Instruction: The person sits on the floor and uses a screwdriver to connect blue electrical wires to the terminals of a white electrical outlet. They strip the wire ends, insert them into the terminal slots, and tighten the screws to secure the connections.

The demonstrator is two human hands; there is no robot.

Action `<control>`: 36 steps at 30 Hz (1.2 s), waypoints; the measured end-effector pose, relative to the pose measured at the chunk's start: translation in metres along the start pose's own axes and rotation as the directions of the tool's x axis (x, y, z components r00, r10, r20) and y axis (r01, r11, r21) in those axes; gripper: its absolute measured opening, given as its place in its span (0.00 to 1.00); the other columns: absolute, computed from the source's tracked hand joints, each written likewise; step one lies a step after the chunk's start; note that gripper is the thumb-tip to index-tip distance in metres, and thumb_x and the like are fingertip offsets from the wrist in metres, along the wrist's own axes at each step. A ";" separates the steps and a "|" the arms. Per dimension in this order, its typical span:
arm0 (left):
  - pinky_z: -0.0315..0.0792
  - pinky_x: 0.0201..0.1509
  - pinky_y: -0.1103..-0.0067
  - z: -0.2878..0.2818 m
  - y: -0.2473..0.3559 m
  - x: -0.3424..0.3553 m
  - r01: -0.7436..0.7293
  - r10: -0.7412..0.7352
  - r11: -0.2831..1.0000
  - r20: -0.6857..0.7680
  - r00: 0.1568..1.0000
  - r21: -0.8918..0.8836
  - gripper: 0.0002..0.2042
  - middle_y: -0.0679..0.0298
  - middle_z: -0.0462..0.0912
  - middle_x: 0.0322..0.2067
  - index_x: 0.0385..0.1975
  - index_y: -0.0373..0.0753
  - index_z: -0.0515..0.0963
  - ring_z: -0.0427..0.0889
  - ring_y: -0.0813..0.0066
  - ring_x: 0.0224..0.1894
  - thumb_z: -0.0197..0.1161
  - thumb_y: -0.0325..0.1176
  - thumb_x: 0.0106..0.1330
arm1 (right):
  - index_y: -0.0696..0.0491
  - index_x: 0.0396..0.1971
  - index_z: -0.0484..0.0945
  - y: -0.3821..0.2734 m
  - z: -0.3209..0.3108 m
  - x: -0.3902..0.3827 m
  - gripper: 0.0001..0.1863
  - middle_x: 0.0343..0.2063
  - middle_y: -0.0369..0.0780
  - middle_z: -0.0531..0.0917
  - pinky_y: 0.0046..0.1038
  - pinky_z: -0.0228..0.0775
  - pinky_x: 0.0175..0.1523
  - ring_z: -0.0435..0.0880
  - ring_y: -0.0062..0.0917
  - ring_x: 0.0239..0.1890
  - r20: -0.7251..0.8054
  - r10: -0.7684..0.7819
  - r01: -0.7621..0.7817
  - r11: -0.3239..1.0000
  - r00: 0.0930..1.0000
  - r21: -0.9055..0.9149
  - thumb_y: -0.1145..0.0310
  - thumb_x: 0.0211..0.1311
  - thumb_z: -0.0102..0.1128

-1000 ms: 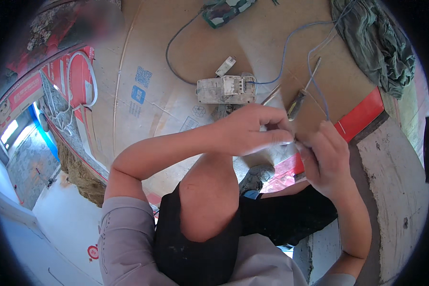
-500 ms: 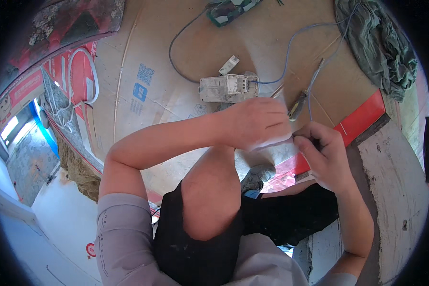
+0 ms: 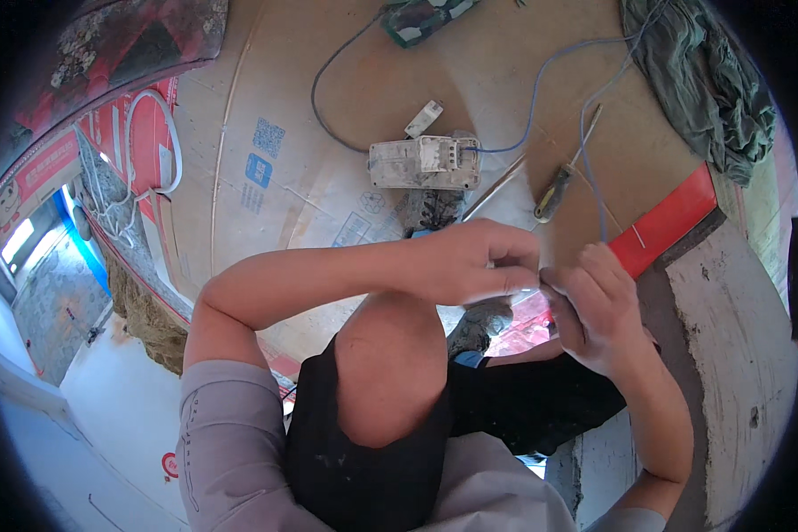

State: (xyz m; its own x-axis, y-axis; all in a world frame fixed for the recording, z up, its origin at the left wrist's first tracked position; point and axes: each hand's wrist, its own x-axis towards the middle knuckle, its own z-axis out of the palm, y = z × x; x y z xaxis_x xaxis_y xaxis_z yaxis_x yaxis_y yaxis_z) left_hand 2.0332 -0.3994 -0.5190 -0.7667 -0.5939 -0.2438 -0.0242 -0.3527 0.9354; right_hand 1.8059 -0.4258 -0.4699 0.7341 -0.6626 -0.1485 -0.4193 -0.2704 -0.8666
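Observation:
My left hand (image 3: 488, 262) reaches across from the left, its thumb and index finger pinched together. It meets my right hand (image 3: 594, 301), whose fingers are curled closed just above my bent leg. A thin blue-grey wire (image 3: 587, 160) comes down from the upper right and runs into my right hand. What sits between the fingertips of both hands is hidden. Beyond the hands lies a dusty white electrical box (image 3: 395, 167) with a terminal part, a blue wire leaving its right end. A screwdriver (image 3: 554, 193) with a dark and yellow handle lies right of it.
Flattened cardboard (image 3: 301, 80) covers the floor. A small white plastic piece (image 3: 425, 119) lies by the box, and a camouflage-patterned object (image 3: 421, 19) beyond it. Dark green cloth (image 3: 700, 89) is bunched at far right, near a red strip (image 3: 669, 222) and a worn pale board (image 3: 736, 328).
My left hand has turned and lowered slightly, so its thumb now shows. My right hand has curled over further, and the wire has shifted right with it.

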 end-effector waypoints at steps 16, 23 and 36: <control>0.76 0.39 0.79 0.000 0.005 0.004 0.440 -0.363 0.598 0.264 0.894 -0.669 0.14 0.62 0.82 0.32 0.38 0.34 0.77 0.80 0.75 0.35 0.55 0.40 0.75 | 0.61 0.37 0.79 0.004 -0.002 -0.001 0.21 0.24 0.38 0.70 0.33 0.63 0.33 0.71 0.30 0.27 -0.020 -0.307 0.290 0.918 0.952 -0.272 0.72 0.35 0.65; 0.72 0.40 0.74 0.001 -0.001 0.009 0.110 -0.106 0.990 0.049 0.993 -0.093 0.10 0.63 0.78 0.29 0.35 0.36 0.76 0.79 0.69 0.35 0.62 0.37 0.68 | 0.60 0.34 0.79 0.003 -0.002 -0.008 0.14 0.24 0.38 0.73 0.33 0.66 0.33 0.74 0.31 0.28 0.004 -0.055 0.055 0.995 0.998 -0.083 0.75 0.44 0.66; 0.70 0.40 0.74 0.005 -0.005 0.006 0.365 -0.331 0.561 0.203 0.921 -0.743 0.16 0.63 0.76 0.28 0.38 0.35 0.75 0.75 0.72 0.32 0.54 0.45 0.75 | 0.61 0.35 0.79 0.011 0.000 -0.001 0.19 0.26 0.37 0.73 0.32 0.67 0.36 0.72 0.29 0.29 -0.026 -0.304 0.284 0.914 0.952 -0.288 0.73 0.36 0.65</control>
State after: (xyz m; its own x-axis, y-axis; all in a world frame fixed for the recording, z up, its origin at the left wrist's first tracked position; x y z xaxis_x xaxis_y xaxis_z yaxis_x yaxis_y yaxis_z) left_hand 2.0259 -0.3976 -0.5238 -0.8288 -0.2835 -0.4823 0.1828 -0.9520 0.2455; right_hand 1.8009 -0.4280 -0.4793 0.8129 -0.5668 0.1340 -0.3291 -0.6368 -0.6973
